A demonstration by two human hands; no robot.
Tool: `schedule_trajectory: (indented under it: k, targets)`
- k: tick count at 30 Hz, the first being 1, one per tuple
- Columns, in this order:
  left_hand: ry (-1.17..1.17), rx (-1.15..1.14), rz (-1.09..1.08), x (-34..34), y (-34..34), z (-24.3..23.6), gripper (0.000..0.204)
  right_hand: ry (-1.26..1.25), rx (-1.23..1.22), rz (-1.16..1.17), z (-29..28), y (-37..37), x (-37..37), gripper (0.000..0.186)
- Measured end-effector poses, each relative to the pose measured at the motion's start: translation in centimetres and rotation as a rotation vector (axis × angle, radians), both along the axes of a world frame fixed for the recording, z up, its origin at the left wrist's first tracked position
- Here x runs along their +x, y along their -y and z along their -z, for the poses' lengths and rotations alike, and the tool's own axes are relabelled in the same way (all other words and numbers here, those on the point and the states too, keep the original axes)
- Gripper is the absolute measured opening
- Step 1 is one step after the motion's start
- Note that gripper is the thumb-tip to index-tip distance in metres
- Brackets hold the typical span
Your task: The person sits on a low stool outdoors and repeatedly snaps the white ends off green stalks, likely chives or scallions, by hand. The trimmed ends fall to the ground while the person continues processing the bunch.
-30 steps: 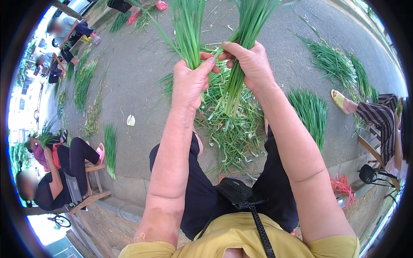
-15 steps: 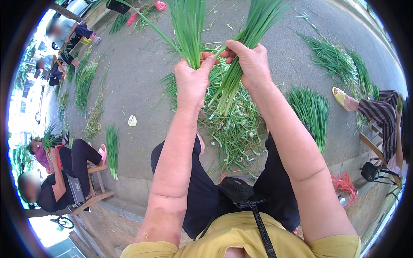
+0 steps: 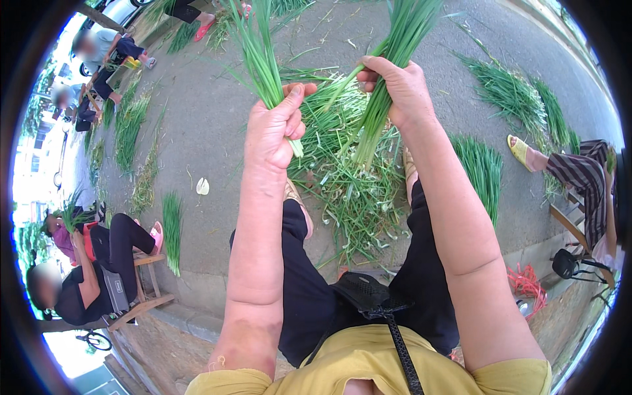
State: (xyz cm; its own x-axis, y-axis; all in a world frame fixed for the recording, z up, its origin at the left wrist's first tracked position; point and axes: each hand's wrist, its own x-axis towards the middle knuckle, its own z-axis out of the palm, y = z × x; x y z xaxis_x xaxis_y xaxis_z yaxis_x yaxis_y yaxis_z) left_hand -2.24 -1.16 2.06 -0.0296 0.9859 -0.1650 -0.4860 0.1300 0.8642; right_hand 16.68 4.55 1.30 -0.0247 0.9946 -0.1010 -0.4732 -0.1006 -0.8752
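Observation:
My left hand [image 3: 280,122] is closed round a bunch of garlic chives [image 3: 258,62], its leaves fanning up and away, its pale stem ends poking out below the fist. My right hand [image 3: 398,85] grips a second, thicker bunch of garlic chives [image 3: 411,33], whose stems hang down past the palm. Between its thumb and forefinger a few pale stems stick out to the left. The two hands are apart, above a loose heap of trimmings [image 3: 355,197] on the ground between my feet, a tangle of green leaves and whitish stem bits.
Right of my knee lies a neat pile of chives [image 3: 477,171]; more chives [image 3: 503,89] lie farther right. A narrow bundle [image 3: 172,230] is at left. Seated people [image 3: 85,276] work at the left, another in striped trousers [image 3: 582,178] at right. Red twine [image 3: 526,289] lies nearby.
My left hand has moved left and slightly down with its bunch, which now leans left. My right hand has shifted a little to the right, so the gap between the hands is wider.

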Motion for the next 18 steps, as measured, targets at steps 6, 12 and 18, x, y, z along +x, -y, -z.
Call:
schedule_trajectory:
  k: [6,12,18]
  targets:
    - [-0.158,-0.025,0.021,-0.7,0.4,-0.7,0.013,0.001,0.019,-0.048,-0.7,-0.5,1.6,0.012]
    - [-0.43,-0.015,0.146,-0.8,0.6,0.1,0.022,-0.066,0.075,-0.148,-1.0,-0.9,2.6,0.019]
    - [-0.206,-0.005,0.235,0.8,1.1,-1.1,0.027,-0.141,0.125,-0.236,-1.0,-0.8,2.6,0.018]
